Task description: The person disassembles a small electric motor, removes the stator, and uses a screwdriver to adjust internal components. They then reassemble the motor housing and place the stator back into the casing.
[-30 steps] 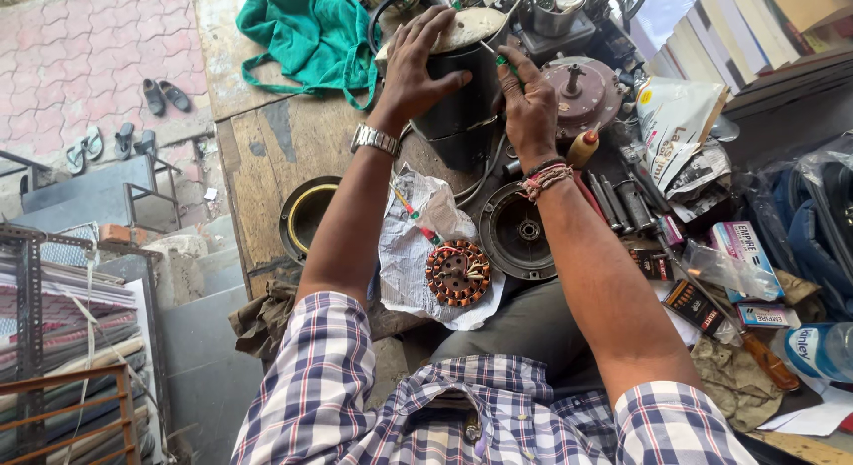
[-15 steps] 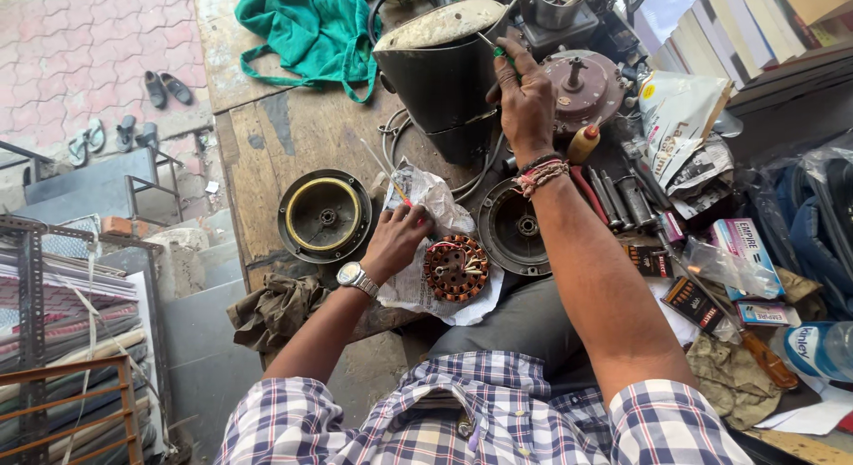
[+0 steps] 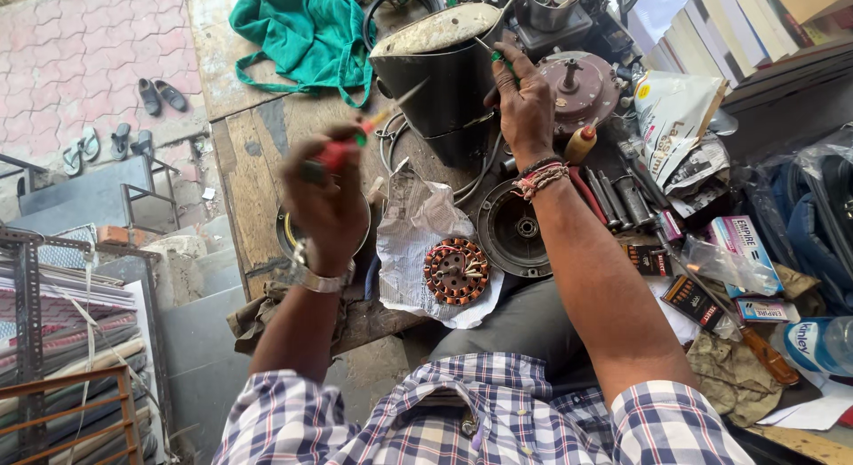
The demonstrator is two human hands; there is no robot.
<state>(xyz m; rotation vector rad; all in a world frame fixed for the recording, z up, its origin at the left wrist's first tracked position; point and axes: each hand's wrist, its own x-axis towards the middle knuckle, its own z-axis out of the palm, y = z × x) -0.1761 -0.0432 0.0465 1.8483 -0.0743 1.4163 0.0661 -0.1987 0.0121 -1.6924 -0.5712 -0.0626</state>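
Raised since before, left hand [image 3: 327, 203] grips red screwdriver [image 3: 355, 141].

Bright daylight, soft shadows, glare on the pale pavement, motion blur on the raised left hand [image 3: 327, 198]

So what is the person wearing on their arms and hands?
Both arms are bare up to short checked sleeves in blue, white and dark lines. The left hand has a silver metal wristwatch just below it. The right hand has a bunch of red and dark thread bands around the wrist.
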